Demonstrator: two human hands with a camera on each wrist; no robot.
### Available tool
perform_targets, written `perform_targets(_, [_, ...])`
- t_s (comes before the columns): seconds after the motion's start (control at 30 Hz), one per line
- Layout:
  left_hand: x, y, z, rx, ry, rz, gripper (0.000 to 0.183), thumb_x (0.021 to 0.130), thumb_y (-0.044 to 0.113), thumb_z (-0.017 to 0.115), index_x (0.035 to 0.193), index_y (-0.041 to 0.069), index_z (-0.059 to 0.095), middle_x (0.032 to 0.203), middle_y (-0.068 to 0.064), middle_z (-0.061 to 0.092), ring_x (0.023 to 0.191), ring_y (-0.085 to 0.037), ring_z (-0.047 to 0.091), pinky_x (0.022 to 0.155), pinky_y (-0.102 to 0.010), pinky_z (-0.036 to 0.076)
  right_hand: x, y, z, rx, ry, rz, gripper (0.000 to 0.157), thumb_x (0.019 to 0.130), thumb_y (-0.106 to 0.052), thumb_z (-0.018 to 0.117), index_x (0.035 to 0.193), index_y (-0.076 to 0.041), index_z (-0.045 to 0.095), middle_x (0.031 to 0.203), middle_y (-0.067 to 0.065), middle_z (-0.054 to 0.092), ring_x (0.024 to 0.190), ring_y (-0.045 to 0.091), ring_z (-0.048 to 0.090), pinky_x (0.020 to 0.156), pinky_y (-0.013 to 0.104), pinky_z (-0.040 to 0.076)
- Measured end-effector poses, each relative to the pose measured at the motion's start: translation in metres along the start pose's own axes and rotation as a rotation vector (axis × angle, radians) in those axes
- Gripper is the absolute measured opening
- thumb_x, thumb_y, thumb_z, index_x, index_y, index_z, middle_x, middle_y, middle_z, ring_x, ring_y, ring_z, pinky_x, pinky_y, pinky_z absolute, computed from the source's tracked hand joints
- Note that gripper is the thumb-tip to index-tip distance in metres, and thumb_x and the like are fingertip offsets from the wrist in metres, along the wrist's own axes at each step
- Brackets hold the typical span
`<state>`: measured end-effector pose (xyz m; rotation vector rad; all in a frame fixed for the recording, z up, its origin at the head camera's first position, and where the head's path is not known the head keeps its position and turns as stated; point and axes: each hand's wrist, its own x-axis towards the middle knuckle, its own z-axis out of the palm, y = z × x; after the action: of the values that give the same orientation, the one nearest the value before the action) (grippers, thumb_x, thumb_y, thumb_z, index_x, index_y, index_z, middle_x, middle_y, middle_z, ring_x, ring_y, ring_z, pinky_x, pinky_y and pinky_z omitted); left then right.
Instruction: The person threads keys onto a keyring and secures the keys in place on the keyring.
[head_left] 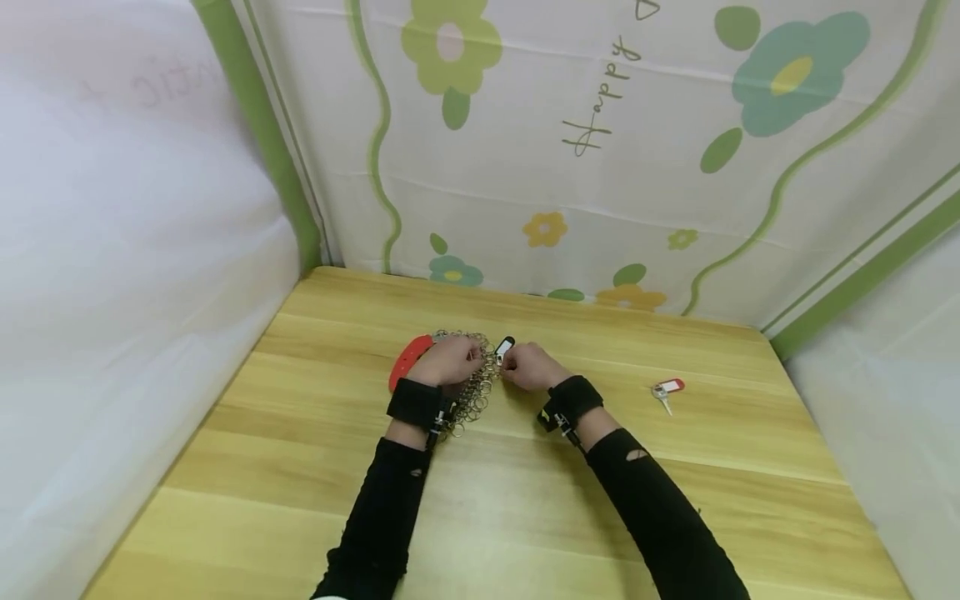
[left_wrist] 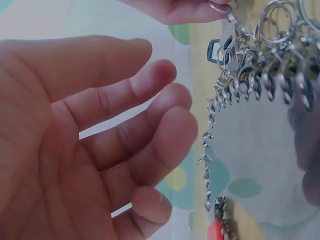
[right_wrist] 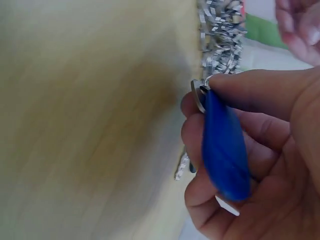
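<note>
Many linked silver rings point(head_left: 474, 398) curve round from a red curved piece with holes point(head_left: 407, 360). Over this bunch is my left hand point(head_left: 450, 360); in the left wrist view its fingers point(left_wrist: 172, 135) are loosely bent, apart from the rings, and hold nothing. At the bunch's right side my right hand point(head_left: 532, 368) pinches a small ring with a blue key tag point(right_wrist: 225, 150) between thumb and fingers. A flat metal piece point(right_wrist: 198, 96) hangs there too. Just beyond the right fingertips lies a black-framed tag with a white label point(head_left: 506, 345).
A key point(head_left: 664, 402) with a red tag point(head_left: 672, 386) lies apart on the right of the wooden table point(head_left: 517, 508). A flower-printed curtain point(head_left: 480, 167) stands behind the table, and white fabric walls point(head_left: 135, 250) close off both sides.
</note>
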<state>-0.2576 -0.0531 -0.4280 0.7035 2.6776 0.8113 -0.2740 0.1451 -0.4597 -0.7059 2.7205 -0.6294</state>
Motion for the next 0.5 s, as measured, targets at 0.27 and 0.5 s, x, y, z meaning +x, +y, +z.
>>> perform_targets(0.27, [-0.003,-0.001,-0.005,0.212,-0.077,0.073,0.023,0.096,0.012,0.049,0.076,0.011,0.06,0.065,0.001,0.051,0.055,-0.012,0.047,0.058,-0.026,0.037,0.002,0.012,0.002,-0.076,-0.008,-0.09,0.012,0.091,-0.01,0.062,0.086,-0.012,0.072,0.078,-0.003,0.063,0.065,0.009,0.054,0.066,0.028,0.045])
perform_targets(0.5, [-0.005,-0.007,-0.011,0.326,-0.093,0.187,0.021,0.094,0.007,0.051,0.075,0.014,0.056,0.069,0.0,0.05,0.06,-0.013,0.046,0.059,-0.027,0.037,-0.001,0.012,-0.001,-0.119,0.027,-0.156,0.008,0.089,-0.01,0.066,0.087,-0.012,0.074,0.08,-0.003,0.066,0.069,0.01,0.058,0.068,0.03,0.048])
